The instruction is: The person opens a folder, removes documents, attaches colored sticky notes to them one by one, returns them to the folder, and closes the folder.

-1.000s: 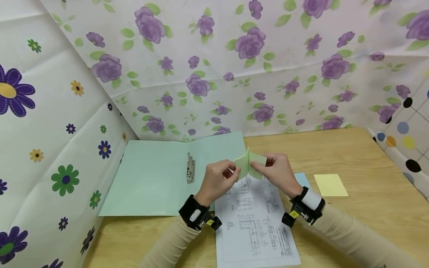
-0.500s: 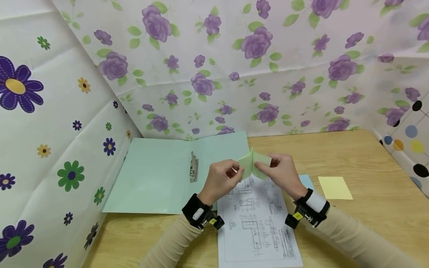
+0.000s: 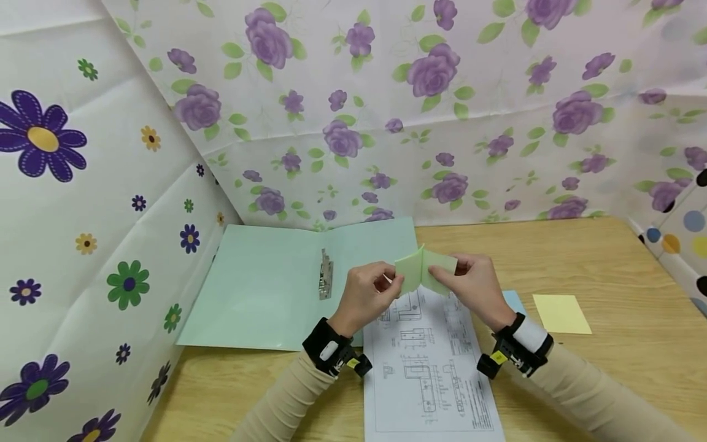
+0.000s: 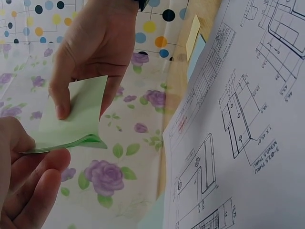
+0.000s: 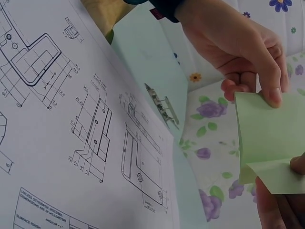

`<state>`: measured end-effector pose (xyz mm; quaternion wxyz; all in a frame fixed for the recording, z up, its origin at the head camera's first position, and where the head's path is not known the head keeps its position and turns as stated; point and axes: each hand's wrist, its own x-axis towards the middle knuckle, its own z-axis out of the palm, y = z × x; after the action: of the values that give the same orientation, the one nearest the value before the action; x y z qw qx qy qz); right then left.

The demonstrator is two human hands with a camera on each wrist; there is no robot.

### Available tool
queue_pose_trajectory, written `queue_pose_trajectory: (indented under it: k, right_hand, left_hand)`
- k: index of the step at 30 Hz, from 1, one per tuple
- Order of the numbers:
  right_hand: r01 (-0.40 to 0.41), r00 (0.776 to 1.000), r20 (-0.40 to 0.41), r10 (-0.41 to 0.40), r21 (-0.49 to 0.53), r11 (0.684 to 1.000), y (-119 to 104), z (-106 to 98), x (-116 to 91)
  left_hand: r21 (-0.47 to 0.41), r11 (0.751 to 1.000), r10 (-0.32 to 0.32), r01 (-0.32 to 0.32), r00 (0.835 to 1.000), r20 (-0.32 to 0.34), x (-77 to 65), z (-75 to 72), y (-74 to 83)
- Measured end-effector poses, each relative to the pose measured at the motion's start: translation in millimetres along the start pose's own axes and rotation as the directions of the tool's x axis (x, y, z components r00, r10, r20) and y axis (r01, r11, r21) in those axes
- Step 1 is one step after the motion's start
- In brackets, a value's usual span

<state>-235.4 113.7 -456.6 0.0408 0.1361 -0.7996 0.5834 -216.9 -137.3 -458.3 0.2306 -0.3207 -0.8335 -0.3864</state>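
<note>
Above the papers, my left hand [image 3: 366, 293] pinches a thin pad of light green sticky notes [image 3: 407, 270] by its left side. The thumb and fingers of my right hand [image 3: 476, 287] pinch the right-hand leaf [image 3: 446, 264], which is bent away from the pad. Both halves meet along an upright edge in the middle, like a small opened book. In the left wrist view, the layers [image 4: 90, 138] gape slightly at that edge. Beneath the hands lies a stack of white sheets, the top one a technical drawing [image 3: 409, 393], partly covering the folder.
An open pale green folder [image 3: 248, 288] with a metal clip [image 3: 326, 276] lies at the left. Right of the drawing are a blue paper [image 3: 515, 301], partly behind my right hand, and a yellow square note [image 3: 562, 314]. Flowered cloth walls [image 3: 342, 184] bound the table's back and left.
The head view has turned slightly left, so everything sits further right in it. Both hands keep their hold on the green notes, whose two halves spread a little wider.
</note>
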Motion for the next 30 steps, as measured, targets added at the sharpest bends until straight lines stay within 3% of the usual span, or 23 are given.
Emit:
queue_pose_trajectory:
  k: [9,30]
  right_hand:
    - [0.009,1.000,-0.030,-0.009,-0.013,1.000,-1,-4,1]
    - [0.005,0.999,-0.046,-0.008,-0.060,0.998,0,-12,-1]
  left_hand:
    - [0.014,1.000,-0.010,0.011,0.999,-0.034,-5.3,-6.6,-8.7]
    - [-0.049,0.997,-0.055,0.051,0.995,-0.078,-18.9,-24.1,-20.5]
